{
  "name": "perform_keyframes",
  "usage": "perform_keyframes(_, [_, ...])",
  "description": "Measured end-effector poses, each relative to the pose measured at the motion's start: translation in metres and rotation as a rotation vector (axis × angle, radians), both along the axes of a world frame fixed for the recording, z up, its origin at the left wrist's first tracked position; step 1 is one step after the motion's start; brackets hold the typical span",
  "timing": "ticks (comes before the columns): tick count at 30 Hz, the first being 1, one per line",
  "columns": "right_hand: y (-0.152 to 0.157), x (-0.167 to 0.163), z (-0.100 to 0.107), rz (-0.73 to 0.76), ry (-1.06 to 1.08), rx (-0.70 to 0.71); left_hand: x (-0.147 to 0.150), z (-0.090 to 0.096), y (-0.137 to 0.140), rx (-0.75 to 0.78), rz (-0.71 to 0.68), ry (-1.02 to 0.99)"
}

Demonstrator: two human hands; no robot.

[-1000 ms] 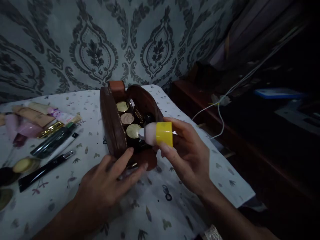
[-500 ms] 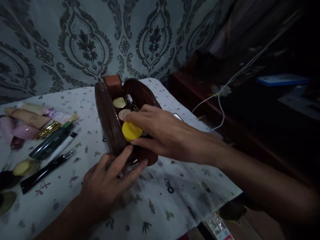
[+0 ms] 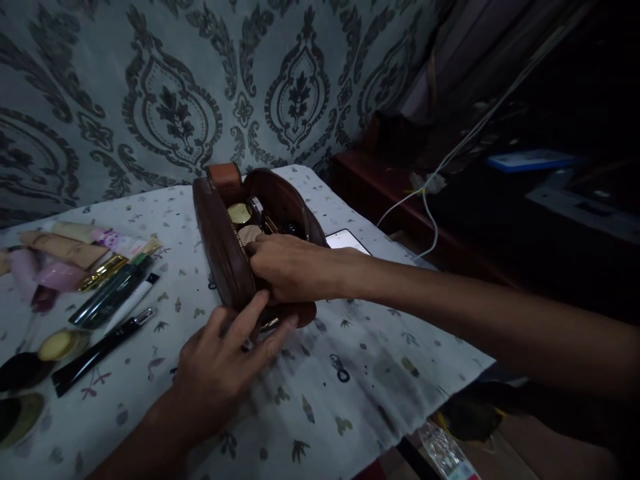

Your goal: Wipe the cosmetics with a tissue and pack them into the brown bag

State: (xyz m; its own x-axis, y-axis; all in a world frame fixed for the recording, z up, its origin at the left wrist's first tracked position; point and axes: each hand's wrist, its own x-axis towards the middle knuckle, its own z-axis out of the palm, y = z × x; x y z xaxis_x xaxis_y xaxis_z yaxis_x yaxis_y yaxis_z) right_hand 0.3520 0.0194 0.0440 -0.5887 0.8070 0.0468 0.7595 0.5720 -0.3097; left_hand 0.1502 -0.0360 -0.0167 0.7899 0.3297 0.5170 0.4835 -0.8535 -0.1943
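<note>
Reaching into the open brown leather zip pouch (image 3: 227,257), the right hand (image 3: 293,267) lies palm down over the near end of its opening in the head view, fingers curled downward into the pouch; whatever they close on is hidden beneath the hand, so the grip cannot be told. The left hand (image 3: 225,363) rests on the white tablecloth with small printed figures (image 3: 320,393) just in front of the pouch, fingers spread, with the fingertips (image 3: 263,300) pressed against the pouch's near wall and zip edge. The pouch stands upright near the middle of the table, mouth gaping upward. Inside it, beyond the right hand, round gold-lidded jars (image 3: 240,213) stand close together, one partly covered by the knuckles.

Left of the pouch, well apart from it, lies a loose group of cosmetics: pale beige and pink squeeze tubes (image 3: 65,250), a dark green pen-shaped stick (image 3: 107,297), a slim black stick with a silver clip (image 3: 103,343) and a small round gold-lidded pot (image 3: 57,343). A flat phone with a lit screen (image 3: 347,241) lies on the cloth just behind the right forearm. A white cable (image 3: 430,200) hangs over the dark wooden furniture to the right.
</note>
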Motion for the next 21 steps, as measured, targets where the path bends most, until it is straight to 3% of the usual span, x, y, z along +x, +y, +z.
perform_keyframes(3, [0.000,-0.009,0.002,0.021,-0.307,-0.034,0.002,0.001,0.000,0.030,-0.003,-0.017])
perform_keyframes(6, [-0.002,-0.014,0.008,0.052,-0.481,-0.050,0.003,0.001,0.000,0.035,0.010,-0.011])
perform_keyframes(12, [0.005,0.005,0.030,0.091,-0.378,-0.142,-0.002,0.001,0.003,0.040,-0.007,0.052])
perform_keyframes(15, [0.006,0.012,0.040,0.072,-0.302,-0.089,-0.002,0.001,0.003,0.034,0.017,0.047])
perform_keyframes(21, [0.009,-0.003,0.027,0.239,-0.441,-0.106,-0.002,0.001,0.002,0.035,0.021,0.065])
